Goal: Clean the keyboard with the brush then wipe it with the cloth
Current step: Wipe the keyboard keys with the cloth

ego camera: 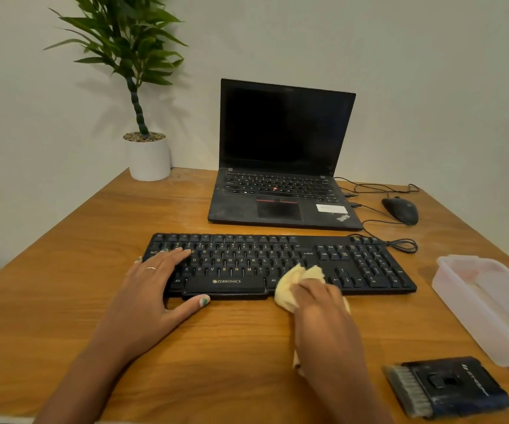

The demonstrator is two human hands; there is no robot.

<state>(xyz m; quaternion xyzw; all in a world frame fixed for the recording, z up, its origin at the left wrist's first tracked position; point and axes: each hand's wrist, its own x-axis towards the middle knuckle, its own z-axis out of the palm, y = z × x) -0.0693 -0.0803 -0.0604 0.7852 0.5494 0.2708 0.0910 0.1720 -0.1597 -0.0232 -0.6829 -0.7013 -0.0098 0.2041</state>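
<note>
A black keyboard lies across the middle of the wooden table. My left hand rests flat on its left end, fingers straight over the keys and thumb along the front edge. My right hand grips a bunched yellow cloth pressed against the keys at the front edge, right of the space bar. A tail of the cloth hangs under my wrist. The black brush with grey bristles lies on the table at the near right, apart from both hands.
An open black laptop stands behind the keyboard, with a black mouse and cables to its right. A clear plastic box sits at the right edge. A potted plant stands at the back left corner.
</note>
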